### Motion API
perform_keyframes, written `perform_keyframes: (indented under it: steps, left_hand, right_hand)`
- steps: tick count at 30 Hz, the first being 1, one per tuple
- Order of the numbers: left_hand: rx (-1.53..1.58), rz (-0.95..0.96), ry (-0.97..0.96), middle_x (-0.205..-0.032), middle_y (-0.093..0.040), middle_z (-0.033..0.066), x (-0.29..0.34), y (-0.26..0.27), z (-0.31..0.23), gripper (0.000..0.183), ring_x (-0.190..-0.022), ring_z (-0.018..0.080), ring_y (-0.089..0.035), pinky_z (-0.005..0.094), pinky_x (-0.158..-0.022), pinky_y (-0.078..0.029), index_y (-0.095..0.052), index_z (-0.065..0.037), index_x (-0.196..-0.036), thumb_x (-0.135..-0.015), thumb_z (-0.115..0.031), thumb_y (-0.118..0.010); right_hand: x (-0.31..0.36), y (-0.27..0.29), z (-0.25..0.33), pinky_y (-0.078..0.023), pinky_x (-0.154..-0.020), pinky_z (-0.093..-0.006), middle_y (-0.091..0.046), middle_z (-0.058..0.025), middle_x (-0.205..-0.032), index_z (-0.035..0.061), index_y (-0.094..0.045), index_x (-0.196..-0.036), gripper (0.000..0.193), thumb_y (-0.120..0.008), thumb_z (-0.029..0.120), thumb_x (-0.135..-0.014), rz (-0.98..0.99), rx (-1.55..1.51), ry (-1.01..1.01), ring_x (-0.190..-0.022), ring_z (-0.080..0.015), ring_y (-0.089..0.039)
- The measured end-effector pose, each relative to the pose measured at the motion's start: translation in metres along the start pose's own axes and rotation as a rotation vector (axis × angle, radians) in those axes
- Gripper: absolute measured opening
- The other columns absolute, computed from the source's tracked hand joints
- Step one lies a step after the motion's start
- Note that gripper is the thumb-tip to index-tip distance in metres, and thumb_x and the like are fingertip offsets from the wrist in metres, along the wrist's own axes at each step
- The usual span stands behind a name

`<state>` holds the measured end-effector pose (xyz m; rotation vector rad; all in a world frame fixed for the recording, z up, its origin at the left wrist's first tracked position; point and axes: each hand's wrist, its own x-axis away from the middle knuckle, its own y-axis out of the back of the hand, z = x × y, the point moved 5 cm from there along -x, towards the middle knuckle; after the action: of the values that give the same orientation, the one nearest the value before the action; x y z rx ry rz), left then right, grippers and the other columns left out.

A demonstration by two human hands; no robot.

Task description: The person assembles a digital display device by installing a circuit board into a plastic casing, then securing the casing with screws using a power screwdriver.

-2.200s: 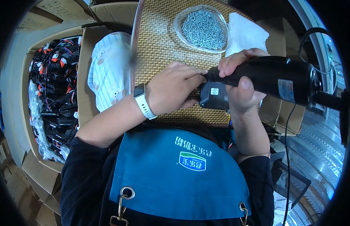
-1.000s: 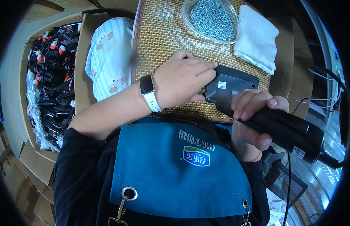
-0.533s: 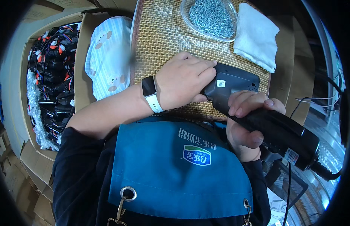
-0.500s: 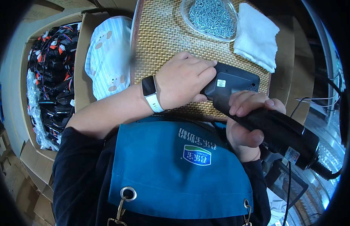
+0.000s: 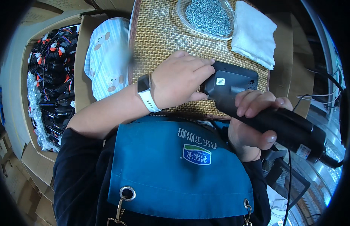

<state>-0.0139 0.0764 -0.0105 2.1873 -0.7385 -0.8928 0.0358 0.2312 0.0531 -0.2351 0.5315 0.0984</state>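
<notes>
My left hand [image 5: 181,83], with a white watch band on the wrist, grips the near edge of a dark flat device [image 5: 230,83] that has a small white label, and presses it onto the woven mat [image 5: 160,41]. My right hand [image 5: 254,126] is wrapped around a black corded electric screwdriver [image 5: 286,128]. Its front end lies against the device's lower edge, and the tip is hidden behind my fingers.
A clear dish of small silver screws [image 5: 209,17] and a folded white cloth [image 5: 254,34] lie at the far end of the mat. A striped pale-blue cloth [image 5: 106,56] and a cardboard box of black parts [image 5: 50,83] are on the left. A blue apron [image 5: 178,169] covers my chest.
The screwdriver swung from held up level in front of the dish down to my right side, tip against the device. The device now lies flat on the mat under my left hand.
</notes>
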Motion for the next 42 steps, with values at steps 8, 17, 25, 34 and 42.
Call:
perform_keyframes:
  steps: [8,17,25,34,42]
  left_hand:
    - [-0.009,-0.001,-0.028,-0.110,-0.065,0.0093,-0.004,-0.001,0.001,0.027,-0.095,0.0277,-0.063,0.0391,-0.080,-0.050,-0.059,-0.005,-0.102,-0.077,-0.012,-0.068]
    - [-0.005,0.127,0.021,-0.086,-0.058,0.0106,-0.033,-0.007,0.015,0.019,-0.083,0.0309,-0.060,0.0417,-0.070,-0.050,-0.058,-0.007,-0.094,-0.076,-0.008,-0.063]
    - [0.061,-0.029,0.172,-0.101,-0.066,0.0134,-0.081,0.026,0.063,0.025,-0.092,0.0277,-0.066,0.0389,-0.081,-0.052,-0.058,-0.007,-0.111,-0.086,-0.009,-0.060]
    - [-0.089,-0.048,-0.132,-0.119,-0.062,0.0115,-0.074,0.027,0.022,0.039,-0.109,0.0278,-0.060,0.0378,-0.091,-0.050,-0.057,-0.011,-0.123,-0.086,-0.021,-0.062]
    - [0.246,0.022,-0.008,-0.085,-0.067,0.0083,-0.081,0.017,0.000,0.016,-0.079,0.0235,-0.066,0.0320,-0.070,-0.052,-0.065,-0.005,-0.097,-0.087,-0.018,-0.065]
  right_hand:
    - [-0.014,0.021,0.009,-0.050,-0.063,-0.0354,-0.056,-0.0074,-0.078,0.0074,-0.041,-0.130,0.070,-0.060,0.057,-0.086,-0.107,-0.101,0.126,-0.064,-0.0176,-0.057]
    - [-0.033,0.038,0.008,-0.045,-0.065,-0.0357,-0.052,-0.0045,-0.076,0.0115,-0.046,-0.126,0.064,-0.053,0.061,-0.085,-0.275,-0.294,0.096,-0.063,-0.0165,-0.053]
    - [-0.048,0.046,0.016,-0.047,-0.069,-0.0363,-0.053,-0.0045,-0.076,0.0126,-0.046,-0.123,0.062,-0.053,0.061,-0.085,-0.242,-0.262,0.142,-0.066,-0.0171,-0.055]
    - [-0.060,0.057,0.021,-0.049,-0.077,-0.0391,-0.058,-0.0059,-0.079,0.0126,-0.045,-0.121,0.060,-0.051,0.062,-0.087,-0.241,-0.210,0.270,-0.072,-0.0207,-0.059]
    - [-0.057,0.058,0.034,-0.049,-0.077,-0.0405,-0.060,-0.0066,-0.081,0.0135,-0.043,-0.126,0.062,-0.049,0.062,-0.088,-0.199,-0.251,0.332,-0.074,-0.0212,-0.060]
